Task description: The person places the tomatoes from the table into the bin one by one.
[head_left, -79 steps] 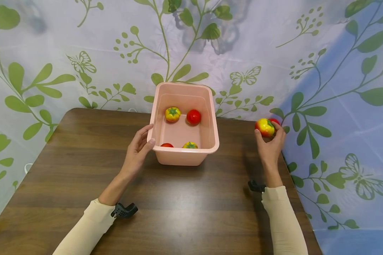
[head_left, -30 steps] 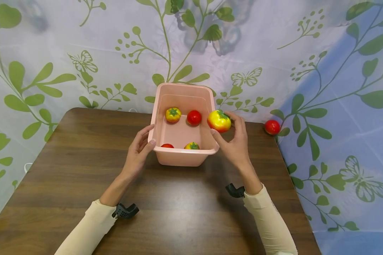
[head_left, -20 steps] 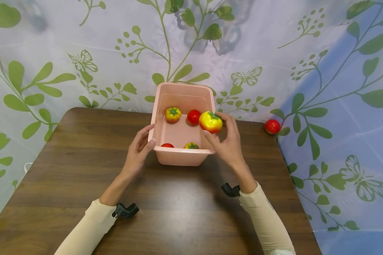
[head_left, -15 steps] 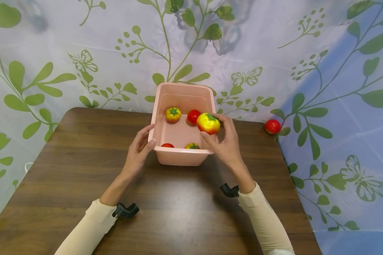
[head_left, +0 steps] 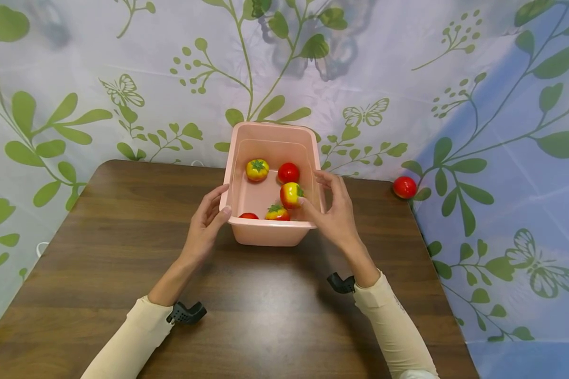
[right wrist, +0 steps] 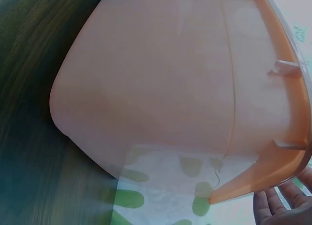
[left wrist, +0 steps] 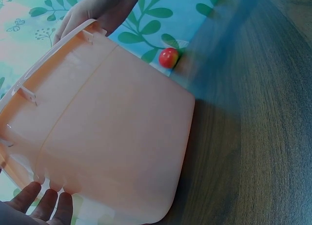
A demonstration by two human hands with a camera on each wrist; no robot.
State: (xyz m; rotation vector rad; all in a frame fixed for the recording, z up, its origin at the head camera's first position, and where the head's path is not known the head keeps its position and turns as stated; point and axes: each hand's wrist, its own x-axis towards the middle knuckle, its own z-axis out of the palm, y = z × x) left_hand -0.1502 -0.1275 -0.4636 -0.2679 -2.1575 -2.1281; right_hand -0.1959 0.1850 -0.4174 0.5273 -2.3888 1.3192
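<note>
A pink plastic basin [head_left: 277,231] stands on the table against the wall, with yellow-red tomatoes and red ones inside. My left hand [head_left: 205,221] holds its left rim, thumb near the front corner; the left wrist view shows fingertips [left wrist: 46,205] against the outer wall. At the right rim is my right hand [head_left: 334,210], thumb reaching over the inside and fingers loosely spread. Just beyond that thumb is a yellow-red tomato [head_left: 291,195] inside the basin. Near it are a red tomato [head_left: 288,173] and two yellow-red tomatoes, one back-left [head_left: 257,170], one at the front [head_left: 277,212].
A single red tomato [head_left: 404,187] lies at the table's back right corner, beside the printed cloth wall. The front rim partly hides another red tomato [head_left: 248,216] in the basin. Brown wooden table [head_left: 265,310] extends in front. A black wrist mount [head_left: 341,283] juts from each sleeve.
My right hand brought a yellow-red tomato from the right corner to the basin and let it go inside. The front yellow-red tomato shifted slightly left. My left hand stayed at the rim.
</note>
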